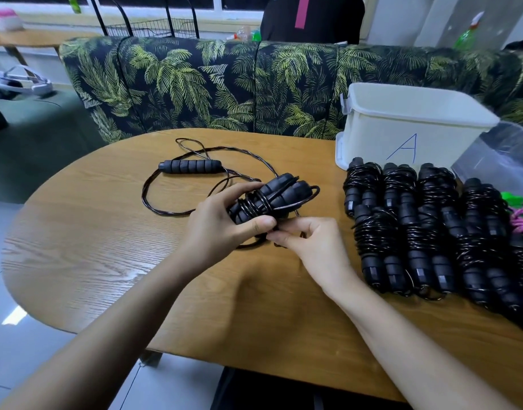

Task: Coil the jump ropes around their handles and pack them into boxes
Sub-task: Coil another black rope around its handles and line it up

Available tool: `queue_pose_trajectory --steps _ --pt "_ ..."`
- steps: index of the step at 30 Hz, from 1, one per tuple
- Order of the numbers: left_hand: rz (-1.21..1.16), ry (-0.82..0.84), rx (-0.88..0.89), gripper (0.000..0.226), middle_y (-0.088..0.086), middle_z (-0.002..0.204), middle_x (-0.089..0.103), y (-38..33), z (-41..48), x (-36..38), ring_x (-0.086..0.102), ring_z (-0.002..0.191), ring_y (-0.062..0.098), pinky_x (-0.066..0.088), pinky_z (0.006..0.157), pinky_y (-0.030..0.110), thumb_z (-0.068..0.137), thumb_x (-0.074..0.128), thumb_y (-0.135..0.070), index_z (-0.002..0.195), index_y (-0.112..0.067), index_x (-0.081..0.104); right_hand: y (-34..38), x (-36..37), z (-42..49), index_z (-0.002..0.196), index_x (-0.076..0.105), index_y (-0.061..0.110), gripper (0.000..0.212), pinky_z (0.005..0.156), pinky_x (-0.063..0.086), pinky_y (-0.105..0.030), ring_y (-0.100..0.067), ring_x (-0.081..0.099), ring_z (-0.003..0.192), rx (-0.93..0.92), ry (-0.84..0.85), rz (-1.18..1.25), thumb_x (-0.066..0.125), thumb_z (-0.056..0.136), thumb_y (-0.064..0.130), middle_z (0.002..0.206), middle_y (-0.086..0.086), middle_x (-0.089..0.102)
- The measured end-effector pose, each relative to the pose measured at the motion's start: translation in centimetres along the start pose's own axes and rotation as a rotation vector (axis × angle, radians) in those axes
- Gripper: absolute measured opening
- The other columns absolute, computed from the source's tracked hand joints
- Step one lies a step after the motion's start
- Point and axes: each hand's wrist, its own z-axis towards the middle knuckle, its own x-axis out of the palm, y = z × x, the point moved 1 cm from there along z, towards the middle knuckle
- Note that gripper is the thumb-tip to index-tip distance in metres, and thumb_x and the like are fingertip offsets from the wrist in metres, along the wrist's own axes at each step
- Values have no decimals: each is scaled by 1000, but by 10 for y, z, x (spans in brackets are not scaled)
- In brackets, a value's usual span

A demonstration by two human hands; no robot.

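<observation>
- Got the left hand wrapped around a half-wound jump rope bundle, thumb across the front and fingers over the top, holding it just above the table.
- Pinching the black cord right under that bundle with the right hand, thumb and forefinger closed tight on it.
- Two foam handles side by side in the bundle, a few turns of cord round the middle, one loop poking out at the right end.
- Just behind the hands, flat on the wooden table: a loose handle with slack cord sprawled in big loops. Same rope as the held one or not, can't tell.
- Off to the right, a pile of coiled ropes, all black, packed in rows and touching each other.
- Behind the pile, a white box with a blue "A" on its side, open on top.
- Right of that, a clear plastic bin, plus a bit of green and pink rope at the frame edge.
- Palm-leaf sofa along the far side of the table.
</observation>
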Motion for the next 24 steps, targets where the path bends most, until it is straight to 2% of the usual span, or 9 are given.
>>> queue_pose_trajectory --steps 4,6,9,12,15,17,19,21,24 --pt "5 46 12 76 -14 106 72 -4 1 -6 67 101 8 53 92 49 50 64 -91 116 -54 58 -2 -6 8 73 63 23 36 65 47 -20 -3 63 74 -31 -246 -241 92 57 36 76 13 67" --pt "36 90 11 77 -14 110 72 -5 0 -7 67 106 9 53 94 47 51 65 -91 117 -52 58 -3 -10 12 97 52 17 69 74 48 -26 -16 58 91 -120 -308 -364 93 49 42 101 3 57" --pt "116 147 -33 73 -17 107 72 -4 -1 -6 66 104 5 54 93 44 53 64 -88 115 -51 61 2 -20 11 131 42 16 93 102 40 -35 -24 45 120 -520 -320 -643 91 57 43 130 -2 42" --pt "178 187 -25 64 -18 101 71 -10 -2 -3 67 98 5 55 86 41 60 60 -87 114 -53 61 5 -30 13 142 41 23 75 111 31 -60 -21 56 118 -998 -227 -959 80 79 35 133 -2 57" --pt "9 329 -126 44 -16 80 73 -26 -3 -3 67 69 5 51 59 23 76 59 -74 102 -39 66 3 -39 19 138 57 24 48 107 34 -67 -18 68 96 -1241 -171 -1007 71 93 31 116 2 71" --pt "-202 395 -290 55 -4 89 77 -34 -2 -9 72 74 19 57 67 29 77 53 -76 107 -32 64 2 -45 20 128 65 22 42 105 38 -64 -19 69 88 -1233 -174 -953 75 89 33 109 2 73" --pt "-434 368 -469 79 10 107 75 -35 2 -15 71 93 33 55 91 44 76 39 -85 111 -21 68 1 -48 19 124 68 21 44 107 39 -58 -19 68 88 -1109 -183 -846 76 83 36 107 1 73" --pt "-640 315 -523 84 11 112 73 -29 7 -17 65 104 30 41 105 47 78 29 -84 106 -19 76 1 -46 16 127 65 24 49 105 43 -51 -16 66 91 -913 -202 -666 74 82 39 106 4 71" --pt "-746 318 -451 92 3 117 71 -23 11 -3 60 104 18 34 101 43 77 24 -85 125 -20 68 2 -41 14 131 62 27 57 93 51 -38 -9 64 97 -532 -302 -264 76 78 40 106 15 68"
